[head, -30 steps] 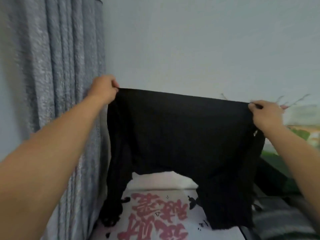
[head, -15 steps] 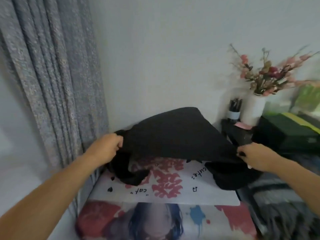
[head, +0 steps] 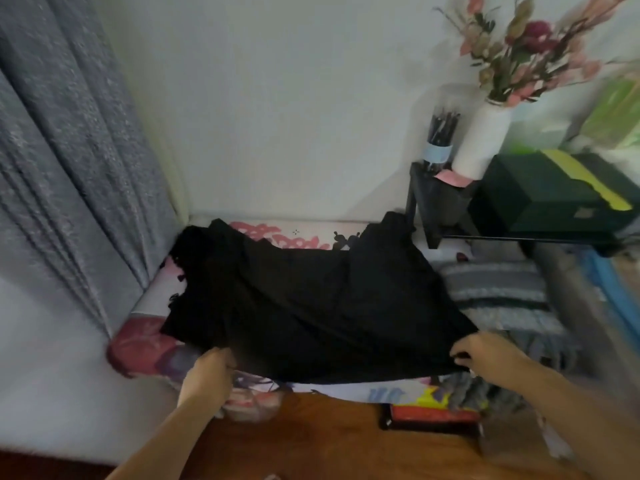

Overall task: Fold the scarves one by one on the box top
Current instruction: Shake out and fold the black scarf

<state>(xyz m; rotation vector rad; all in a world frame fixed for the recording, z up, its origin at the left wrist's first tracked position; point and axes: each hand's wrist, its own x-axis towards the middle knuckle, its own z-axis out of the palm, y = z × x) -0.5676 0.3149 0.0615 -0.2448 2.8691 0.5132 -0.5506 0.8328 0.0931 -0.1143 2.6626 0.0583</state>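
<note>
Grey curtain [head: 69,161] hanging at left beside a pale wall [head: 294,109]; wooden floor [head: 311,441] in the foreground. Printed box top [head: 287,233], white with pink lettering and cartoon artwork, standing in the corner between curtain and wall. Black scarf [head: 311,306] spread across the box top, covering most of it; its far edge is bunched toward the wall, with a fringe visible along the left side, and its near edge overhangs the front of the box. Dark green box [head: 554,199] with a yellow stripe at right, resting on a black stand [head: 436,202]; a grey striped cloth [head: 498,292] lies below it, just beside the scarf's right edge. White vase [head: 483,140] holding pink and red flowers [head: 530,46] on the stand, next to a holder of dark pens [head: 440,140]. Left hand [head: 211,372], fingers curled, grips the near-left corner of the scarf. Right hand [head: 485,353], fingers curled, pinches the near-right corner; the cloth between the two hands is drawn fairly flat. Blur softens the right side of the view.
</note>
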